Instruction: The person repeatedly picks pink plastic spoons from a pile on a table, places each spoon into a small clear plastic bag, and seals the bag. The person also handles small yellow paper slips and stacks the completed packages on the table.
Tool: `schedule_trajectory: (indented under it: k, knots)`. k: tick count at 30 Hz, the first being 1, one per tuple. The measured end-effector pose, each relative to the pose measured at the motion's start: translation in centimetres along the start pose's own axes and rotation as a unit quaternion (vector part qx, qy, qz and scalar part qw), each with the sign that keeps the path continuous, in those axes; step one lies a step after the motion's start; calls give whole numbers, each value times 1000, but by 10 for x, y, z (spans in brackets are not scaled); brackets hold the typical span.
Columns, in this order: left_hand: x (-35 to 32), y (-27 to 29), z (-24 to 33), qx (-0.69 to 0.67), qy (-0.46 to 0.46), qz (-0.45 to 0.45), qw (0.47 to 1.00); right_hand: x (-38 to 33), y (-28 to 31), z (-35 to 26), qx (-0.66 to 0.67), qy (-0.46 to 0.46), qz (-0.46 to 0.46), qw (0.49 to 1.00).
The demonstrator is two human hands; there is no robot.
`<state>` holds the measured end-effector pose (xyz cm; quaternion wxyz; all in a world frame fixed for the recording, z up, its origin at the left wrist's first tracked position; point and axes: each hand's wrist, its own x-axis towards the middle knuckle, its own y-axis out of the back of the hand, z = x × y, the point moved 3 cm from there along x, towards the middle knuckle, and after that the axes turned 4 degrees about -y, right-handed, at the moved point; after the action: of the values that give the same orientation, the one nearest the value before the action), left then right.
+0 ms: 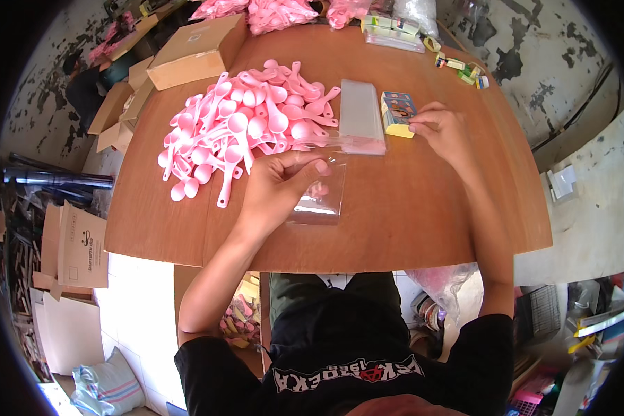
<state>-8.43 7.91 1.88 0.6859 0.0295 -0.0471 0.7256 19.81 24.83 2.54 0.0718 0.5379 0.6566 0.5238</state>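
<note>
My left hand (281,187) pinches a clear plastic bag (326,204) between thumb and fingers, over the near middle of the table. Just beyond that hand lies a big heap of pink plastic spoons (246,114). A stack of clear bags (360,114) rests to the right of the heap. Beside it is a stack of printed cards (399,114), blue on top with yellow along the near edge. The thumb and fingertips of my right hand (442,132) are closed at the right edge of the card stack; whether they grip a card is hidden.
A brown cardboard box (195,52) stands on the table's far left. Bagged pink items (281,14) line the far edge. At the far right are small boxes (395,35) and tape rolls (457,64). Open cartons (83,246) and a white sack (107,385) are at the left.
</note>
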Motion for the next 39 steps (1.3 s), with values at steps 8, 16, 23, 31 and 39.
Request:
schedule_trajectory:
  k: [8, 16, 23, 31, 39]
  knots:
    - [-2, 0, -4, 24, 15, -27, 999, 4, 9, 0, 111, -32, -27, 993]
    - [-1, 2, -13, 0, 31, -21, 999, 4, 5, -20, 200, -133, -34, 970]
    - [-1, 2, -15, 18, 48, -27, 998, -22, 17, -108, 386, -3, 79, 919]
    - [-7, 1, -13, 39, -20, -70, 997, -17, 5, -114, 293, 54, -40, 954]
    - [-14, -6, -6, 66, -29, -98, 993, -25, -7, -139, 302, 67, -84, 947]
